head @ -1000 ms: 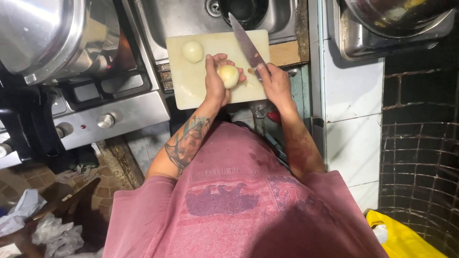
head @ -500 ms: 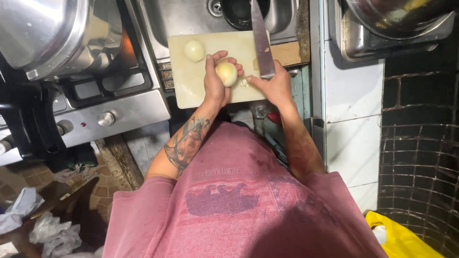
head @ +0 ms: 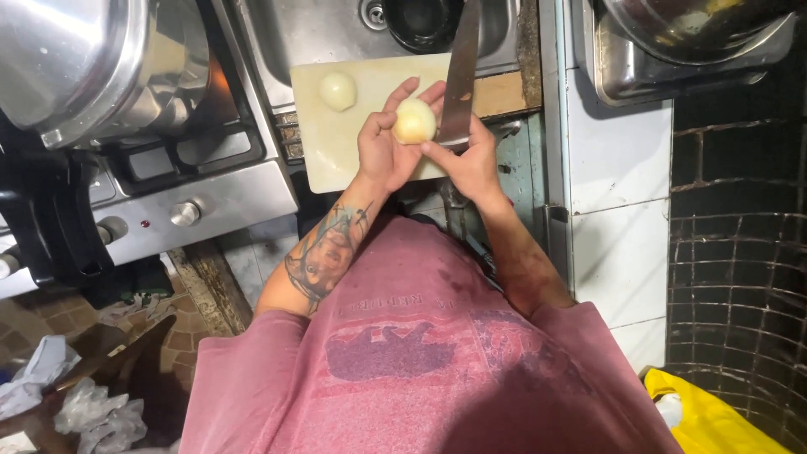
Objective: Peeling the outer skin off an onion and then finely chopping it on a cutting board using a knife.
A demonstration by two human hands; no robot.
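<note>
Cupping a peeled onion (head: 414,121) in the fingers, the left hand (head: 385,151) is curled around it from below and the side, raised just above the cutting board (head: 336,151). Right hand (head: 471,160) is closed on the handle of a large knife (head: 461,67); thumb tip touches the onion's near side, blade points away toward the sink (head: 319,34). Whether the edge touches the onion cannot be told from this angle. Judgement: onion is light, firm, smooth and probably slippery with the skin off; best held around its widest part with fingertips tucked clear of the blade. A second peeled onion (head: 338,91) lies on the board's far left corner, well apart. Left of the board, a stove (head: 168,193) with a big steel pot (head: 84,67). Right, a steel tray (head: 672,59).
</note>
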